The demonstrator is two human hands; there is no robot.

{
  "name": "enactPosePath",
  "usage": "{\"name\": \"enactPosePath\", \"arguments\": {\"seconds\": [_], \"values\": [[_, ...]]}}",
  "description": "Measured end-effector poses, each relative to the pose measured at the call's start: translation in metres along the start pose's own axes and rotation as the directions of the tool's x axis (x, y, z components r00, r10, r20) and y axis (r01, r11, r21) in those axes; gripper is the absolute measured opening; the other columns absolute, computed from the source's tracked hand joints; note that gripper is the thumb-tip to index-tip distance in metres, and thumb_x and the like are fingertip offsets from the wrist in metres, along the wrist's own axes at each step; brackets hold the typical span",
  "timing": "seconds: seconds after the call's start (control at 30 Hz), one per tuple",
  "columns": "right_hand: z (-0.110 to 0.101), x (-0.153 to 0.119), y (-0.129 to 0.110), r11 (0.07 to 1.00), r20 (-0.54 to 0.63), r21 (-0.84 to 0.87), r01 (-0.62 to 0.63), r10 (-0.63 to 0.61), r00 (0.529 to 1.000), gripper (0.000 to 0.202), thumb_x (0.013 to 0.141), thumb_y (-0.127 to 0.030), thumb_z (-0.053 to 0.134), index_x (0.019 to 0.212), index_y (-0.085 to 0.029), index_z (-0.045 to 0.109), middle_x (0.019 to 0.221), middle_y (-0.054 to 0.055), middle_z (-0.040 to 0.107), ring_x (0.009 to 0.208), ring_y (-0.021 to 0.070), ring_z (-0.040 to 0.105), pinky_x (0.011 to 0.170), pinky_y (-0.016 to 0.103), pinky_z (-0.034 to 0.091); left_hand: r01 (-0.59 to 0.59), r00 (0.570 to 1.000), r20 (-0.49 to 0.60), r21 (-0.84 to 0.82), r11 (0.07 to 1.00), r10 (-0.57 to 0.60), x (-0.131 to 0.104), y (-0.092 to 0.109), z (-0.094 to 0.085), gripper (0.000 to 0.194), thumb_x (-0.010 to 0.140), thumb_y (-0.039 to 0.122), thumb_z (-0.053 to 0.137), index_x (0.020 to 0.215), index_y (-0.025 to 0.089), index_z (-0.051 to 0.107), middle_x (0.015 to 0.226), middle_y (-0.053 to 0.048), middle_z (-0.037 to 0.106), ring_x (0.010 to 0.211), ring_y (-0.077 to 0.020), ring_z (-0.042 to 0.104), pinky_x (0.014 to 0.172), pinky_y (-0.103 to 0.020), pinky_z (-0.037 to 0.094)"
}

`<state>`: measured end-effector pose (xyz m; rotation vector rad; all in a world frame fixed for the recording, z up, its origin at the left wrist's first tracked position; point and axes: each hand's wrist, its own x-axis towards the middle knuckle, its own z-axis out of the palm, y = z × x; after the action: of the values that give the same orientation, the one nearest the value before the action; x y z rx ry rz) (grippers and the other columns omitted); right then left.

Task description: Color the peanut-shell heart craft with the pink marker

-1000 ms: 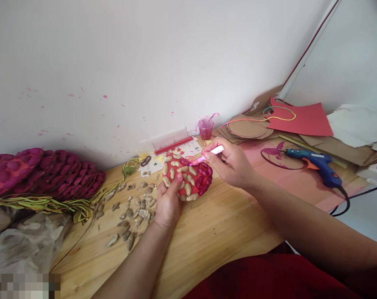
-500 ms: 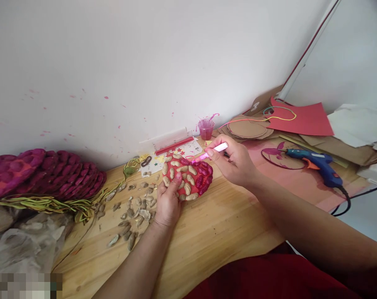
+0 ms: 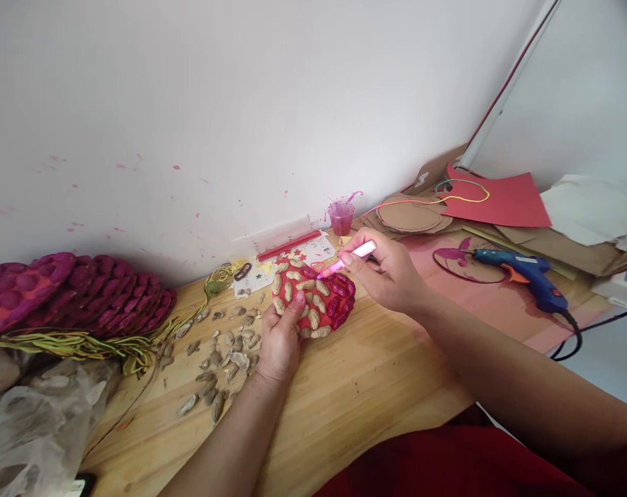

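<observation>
My left hand point(image 3: 282, 338) grips a red disc point(image 3: 304, 313) covered with glued-on peanuts, its thumb on the front face. The disc is tilted up above the wooden table. Peanuts along its right side are magenta; most of the others remain pale tan. My right hand point(image 3: 389, 273) pinches a white pen-shaped painting tool point(image 3: 362, 250) with a pink tip. That tip touches or nearly touches a peanut point(image 3: 309, 273) near the disc's upper edge. Whether it is a brush or a marker, I cannot tell.
Loose peanuts point(image 3: 230, 348) lie left of my left hand. Stacked magenta discs point(image 3: 111, 293), cords point(image 3: 85, 342) and a plastic bag point(image 3: 39, 421) sit farther left. A pink-stained cup point(image 3: 341, 217) stands by the wall. At right are cardboard discs point(image 3: 411, 210), red paper point(image 3: 515, 200) and a glue gun point(image 3: 531, 276).
The tool's tip has shifted slightly left and down along the disc's upper edge. My left hand still holds the disc, in nearly the same position.
</observation>
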<state>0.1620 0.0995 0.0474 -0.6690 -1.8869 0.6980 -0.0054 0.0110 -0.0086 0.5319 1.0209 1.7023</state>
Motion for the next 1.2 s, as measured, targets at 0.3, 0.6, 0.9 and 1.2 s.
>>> {"name": "enactPosePath", "arguments": {"seconds": [0.3,0.6,0.9,1.2], "values": [[-0.0002,-0.0019,0.0003,0.995,-0.009,-0.071,0.071,-0.072,0.997,0.006,0.095,-0.025,0.061,0.090,-0.022,0.059,0.082,0.004,0.065,0.079,0.0194,0.059,0.066,0.032,0.044,-0.016,1.000,-0.003,0.011,1.000,0.016,0.0001,-0.0005,0.0002,0.045,0.070,0.035,0.090,0.108,0.015,0.075,0.099,-0.013,0.082,0.094,-0.0316,0.079,0.087,-0.044,0.064],[-0.0004,-0.0017,-0.0027,0.984,-0.010,-0.123,0.129,-0.131,0.991,0.005,0.093,-0.021,0.062,0.089,-0.023,0.060,0.083,0.004,0.065,0.079,0.0196,0.059,0.065,0.033,0.043,-0.033,0.999,0.041,0.042,0.999,0.032,0.0008,-0.0044,-0.0045,0.043,0.074,0.039,0.088,0.108,0.015,0.077,0.104,-0.014,0.082,0.098,-0.0319,0.078,0.088,-0.043,0.063],[0.0000,-0.0021,-0.0060,0.979,0.003,-0.131,0.156,-0.157,0.988,0.007,0.093,-0.020,0.061,0.087,-0.023,0.060,0.081,0.004,0.065,0.080,0.0201,0.060,0.068,0.034,0.044,-0.038,0.998,0.047,0.039,0.999,0.036,-0.0007,-0.0035,-0.0030,0.040,0.075,0.039,0.087,0.106,0.015,0.078,0.102,-0.012,0.082,0.091,-0.0298,0.079,0.085,-0.043,0.063],[0.0032,-0.0038,0.0000,0.986,-0.072,-0.120,0.114,-0.123,0.990,0.004,0.094,-0.022,0.062,0.090,-0.022,0.060,0.084,0.005,0.064,0.079,0.0194,0.059,0.066,0.032,0.045,-0.034,0.998,0.062,0.044,0.998,0.032,0.0003,-0.0058,-0.0059,0.041,0.077,0.040,0.086,0.109,0.015,0.078,0.102,-0.013,0.082,0.091,-0.0286,0.079,0.086,-0.042,0.063]]}}
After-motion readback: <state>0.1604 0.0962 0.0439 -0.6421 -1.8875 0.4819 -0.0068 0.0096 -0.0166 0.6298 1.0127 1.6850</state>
